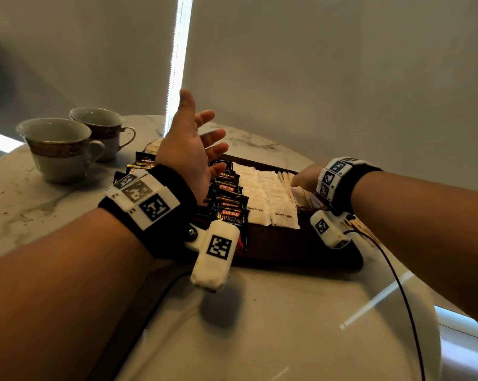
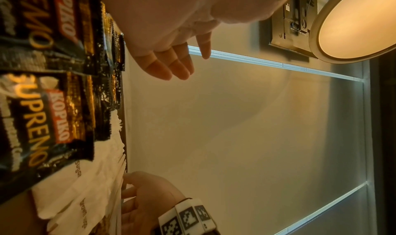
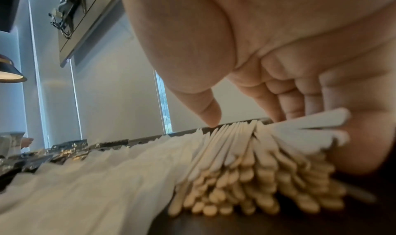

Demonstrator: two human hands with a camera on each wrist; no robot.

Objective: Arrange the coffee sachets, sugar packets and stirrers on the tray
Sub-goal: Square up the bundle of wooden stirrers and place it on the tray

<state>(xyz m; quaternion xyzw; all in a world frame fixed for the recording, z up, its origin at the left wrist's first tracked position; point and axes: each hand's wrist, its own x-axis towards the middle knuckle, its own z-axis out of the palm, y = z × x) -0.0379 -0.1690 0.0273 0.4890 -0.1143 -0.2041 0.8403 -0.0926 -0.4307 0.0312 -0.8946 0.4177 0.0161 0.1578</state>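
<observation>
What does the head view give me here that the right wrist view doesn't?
Only the head view shows the two teacups, the tray front edge and the left hand raised open above the coffee sachets. Only the right wrist view shows the right hand's fingers and thumb touching the wooden stirrers. Both show the white sugar packets lying between sachets and stirrers.
</observation>
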